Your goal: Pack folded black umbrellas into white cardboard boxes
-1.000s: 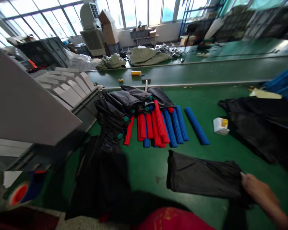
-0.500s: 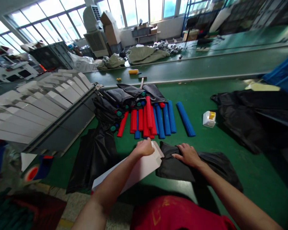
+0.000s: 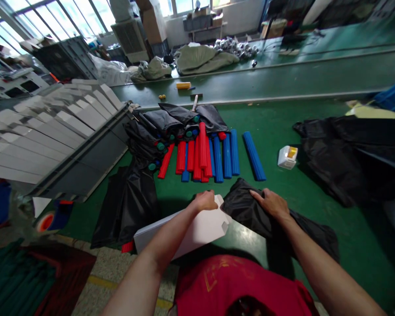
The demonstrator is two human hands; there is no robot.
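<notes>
My left hand (image 3: 204, 201) grips the far end of a flat white cardboard box (image 3: 187, 229) that lies across the near edge of the green table (image 3: 283, 131). My right hand (image 3: 271, 203) is closed on a black fabric bag (image 3: 250, 210) just right of the box end, with the bag's mouth facing the box. Beyond both hands lie several red rolls (image 3: 197, 153) and blue rolls (image 3: 228, 153) side by side, one blue roll (image 3: 254, 156) a little apart to the right.
Black bags (image 3: 171, 120) are heaped behind the rolls, and another black bag (image 3: 128, 206) hangs off the left edge. A rack of white boxes (image 3: 46, 131) stands at left. A small white container (image 3: 287, 157) and more black fabric (image 3: 352, 153) lie at right.
My left hand brought the white box in from the left and down onto the table edge. My right hand shifted along the black bag to its near end and lifted the fabric.
</notes>
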